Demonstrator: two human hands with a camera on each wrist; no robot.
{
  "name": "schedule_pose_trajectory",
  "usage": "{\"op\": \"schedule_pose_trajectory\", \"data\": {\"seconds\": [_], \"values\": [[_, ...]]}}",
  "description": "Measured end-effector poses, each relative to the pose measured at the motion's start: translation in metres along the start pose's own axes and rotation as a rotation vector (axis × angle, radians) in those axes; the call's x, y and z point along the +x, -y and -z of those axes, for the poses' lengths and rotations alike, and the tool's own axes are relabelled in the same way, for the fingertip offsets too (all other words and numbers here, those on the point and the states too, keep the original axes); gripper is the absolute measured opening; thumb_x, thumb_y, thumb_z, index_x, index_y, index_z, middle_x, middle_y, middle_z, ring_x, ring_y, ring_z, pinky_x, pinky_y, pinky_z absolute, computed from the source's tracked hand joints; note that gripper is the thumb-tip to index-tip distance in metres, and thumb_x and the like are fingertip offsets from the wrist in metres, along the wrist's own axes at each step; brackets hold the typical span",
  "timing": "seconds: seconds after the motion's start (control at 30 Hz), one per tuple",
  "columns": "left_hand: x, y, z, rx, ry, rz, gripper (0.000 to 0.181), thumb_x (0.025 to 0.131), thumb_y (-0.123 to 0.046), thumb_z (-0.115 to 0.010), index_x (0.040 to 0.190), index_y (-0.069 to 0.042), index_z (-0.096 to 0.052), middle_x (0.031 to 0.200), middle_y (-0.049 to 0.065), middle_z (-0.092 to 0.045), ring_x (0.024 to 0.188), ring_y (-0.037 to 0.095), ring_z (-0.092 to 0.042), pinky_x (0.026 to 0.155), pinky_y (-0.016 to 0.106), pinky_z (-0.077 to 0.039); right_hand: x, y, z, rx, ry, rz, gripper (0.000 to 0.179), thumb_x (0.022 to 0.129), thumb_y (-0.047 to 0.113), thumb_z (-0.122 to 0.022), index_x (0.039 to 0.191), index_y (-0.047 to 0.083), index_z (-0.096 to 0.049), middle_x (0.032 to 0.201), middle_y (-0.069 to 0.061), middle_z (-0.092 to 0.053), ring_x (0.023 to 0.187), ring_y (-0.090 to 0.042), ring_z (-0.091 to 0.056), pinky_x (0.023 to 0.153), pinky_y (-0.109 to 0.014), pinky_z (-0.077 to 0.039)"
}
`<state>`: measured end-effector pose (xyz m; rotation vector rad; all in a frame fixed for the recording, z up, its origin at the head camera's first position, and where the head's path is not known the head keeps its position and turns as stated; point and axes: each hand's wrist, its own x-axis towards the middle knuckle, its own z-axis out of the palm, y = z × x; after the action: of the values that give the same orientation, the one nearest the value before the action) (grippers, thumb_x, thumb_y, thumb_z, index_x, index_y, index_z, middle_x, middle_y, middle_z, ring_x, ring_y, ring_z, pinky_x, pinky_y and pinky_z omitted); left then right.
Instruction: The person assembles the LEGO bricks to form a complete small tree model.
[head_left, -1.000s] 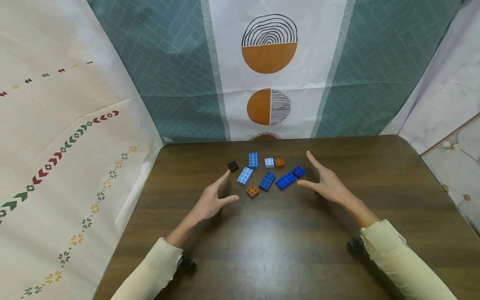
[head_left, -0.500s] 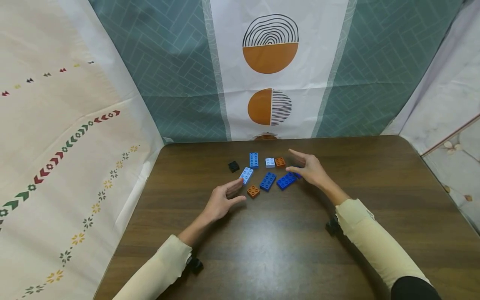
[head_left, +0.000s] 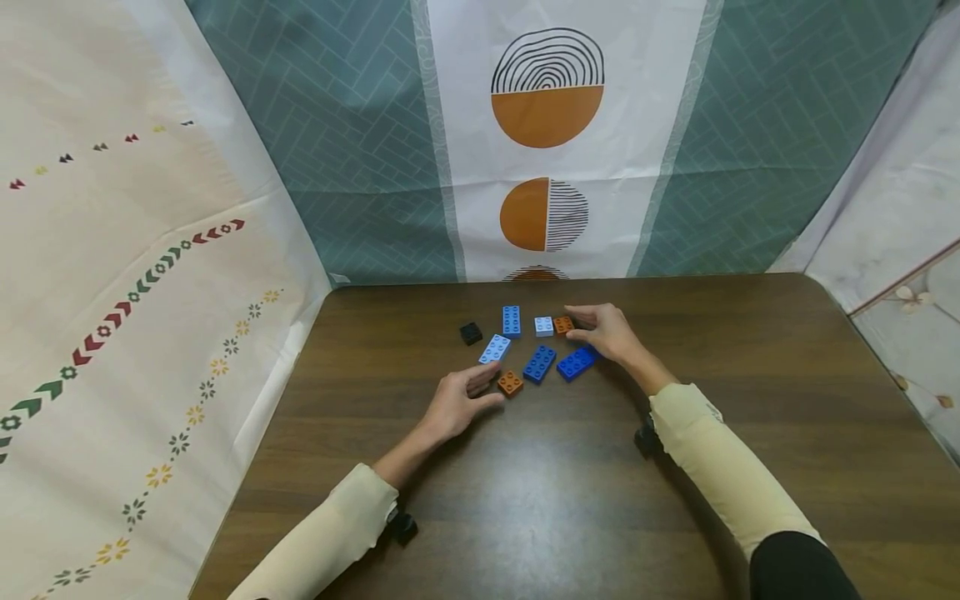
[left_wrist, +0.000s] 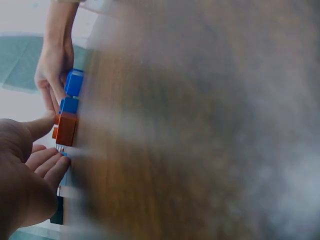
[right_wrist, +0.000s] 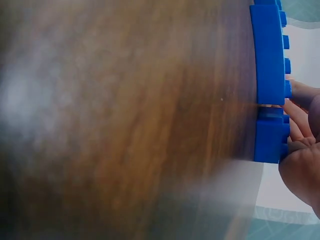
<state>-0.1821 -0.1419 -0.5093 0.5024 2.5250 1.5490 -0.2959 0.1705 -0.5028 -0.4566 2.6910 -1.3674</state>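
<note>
Near the front orange brick [head_left: 511,383], my left hand [head_left: 459,406] reaches with thumb and fingers apart, fingertips beside the brick. In the left wrist view, that orange brick [left_wrist: 66,130] stands just past the thumb. At the back, my right hand [head_left: 611,332] has its thumb and fingers spread around the right end of another orange brick [head_left: 563,325]. A small light blue brick [head_left: 543,326] sits against that one's left side. A long dark blue brick [right_wrist: 270,55] and a small dark blue brick [right_wrist: 270,135] lie below the right hand; the small one is mostly hidden in the head view.
A pale blue long brick [head_left: 495,349] lies just beyond the left fingertips, with a black brick [head_left: 471,333] farther left. A mid-blue brick [head_left: 512,321] and another dark blue brick [head_left: 540,364] lie between the hands. Patterned cloths hang around the wooden table [head_left: 525,500].
My right hand has moved left, past the dark blue bricks to the back orange brick. My left hand has moved right and nearer, from the black brick to the front orange brick.
</note>
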Motion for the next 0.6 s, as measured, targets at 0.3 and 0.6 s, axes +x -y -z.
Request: {"op": "schedule_pose_trajectory", "data": {"seconds": [0.3, 0.6], "values": [[0.007, -0.002, -0.008, 0.085, -0.023, -0.021, 0.061, 0.095, -0.008, -0.081, 0.151, -0.001, -0.057, 0.147, 0.015, -0.062, 0.13, 0.029, -0.065, 0.105, 0.035, -0.053, 0.004, -0.002, -0.004, -0.051, -0.042, 0.025, 0.044, 0.095, 0.001, -0.079, 0.137, -0.003, -0.069, 0.137, -0.025, -0.066, 0.127, -0.04, -0.065, 0.104, -0.053, -0.052], [0.008, -0.007, -0.016, 0.23, -0.05, -0.04, 0.061, 0.093, -0.01, -0.083, 0.149, -0.003, -0.059, 0.143, 0.012, -0.066, 0.125, 0.025, -0.068, 0.107, 0.04, -0.052, 0.003, 0.0, -0.006, -0.07, -0.071, 0.022, 0.039, 0.096, 0.005, -0.08, 0.134, -0.001, -0.072, 0.133, -0.024, -0.069, 0.125, -0.039, -0.067, 0.106, -0.053, -0.052]]}}
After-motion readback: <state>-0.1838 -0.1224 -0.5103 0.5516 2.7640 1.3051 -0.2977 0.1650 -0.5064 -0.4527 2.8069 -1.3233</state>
